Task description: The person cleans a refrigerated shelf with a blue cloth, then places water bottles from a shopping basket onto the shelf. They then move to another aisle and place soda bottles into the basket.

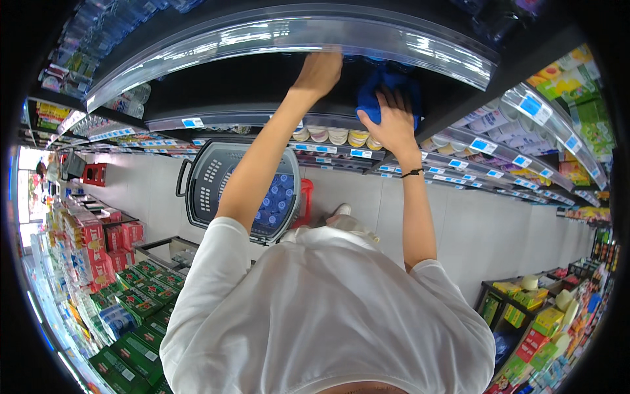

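Note:
My right hand [393, 120] presses on a bunched blue cloth [374, 93] at the right end of a dark shelf [236, 83], its fingers spread across the fabric and the thumb along its near edge. Further left, my left hand [320, 71] reaches in over the same shelf. Its fingertips pass behind the clear plastic front strip [275, 37] of the shelf above, so what they touch is hidden. Blue-capped bottles [376, 58] show dimly at the back near both hands.
Below my left arm stands a grey shopping basket [209, 197] holding several blue-capped bottles [275, 199], with a red part [306, 197] beside it. Cups [337, 135] line the lower shelf. Green beer cartons [140, 300] are stacked behind left; a display stand [512, 300] is behind right.

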Motion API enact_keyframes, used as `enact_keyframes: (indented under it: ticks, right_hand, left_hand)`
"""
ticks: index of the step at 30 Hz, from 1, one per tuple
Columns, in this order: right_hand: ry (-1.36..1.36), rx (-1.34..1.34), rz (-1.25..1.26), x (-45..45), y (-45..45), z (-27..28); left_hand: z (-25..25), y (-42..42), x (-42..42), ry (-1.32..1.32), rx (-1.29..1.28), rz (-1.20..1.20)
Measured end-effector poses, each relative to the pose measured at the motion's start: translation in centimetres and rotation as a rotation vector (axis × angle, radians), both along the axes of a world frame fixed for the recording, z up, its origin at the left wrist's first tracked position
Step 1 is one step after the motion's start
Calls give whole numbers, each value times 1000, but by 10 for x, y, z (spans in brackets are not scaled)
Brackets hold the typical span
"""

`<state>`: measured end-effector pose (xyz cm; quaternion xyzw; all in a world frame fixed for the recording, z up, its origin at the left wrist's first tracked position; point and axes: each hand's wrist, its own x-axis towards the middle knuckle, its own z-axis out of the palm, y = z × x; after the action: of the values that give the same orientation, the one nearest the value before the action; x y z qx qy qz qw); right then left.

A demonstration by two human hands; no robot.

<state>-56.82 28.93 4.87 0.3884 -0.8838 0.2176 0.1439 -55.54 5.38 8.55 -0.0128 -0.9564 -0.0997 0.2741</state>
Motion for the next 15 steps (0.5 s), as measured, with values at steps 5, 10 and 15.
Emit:
enact_keyframes:
  ticks: [5, 10, 15]
  right_hand:
    - [-63, 85, 54, -1, -9, 5]
    - [-92, 208, 196, 12, -59, 12]
    - [-83, 203, 409, 43, -141, 10]
  left_hand:
    - [-11, 17, 135, 45, 434, 3]
    - [-38, 2, 258, 205, 365, 260]
    - [-88, -9, 345, 52, 484, 570]
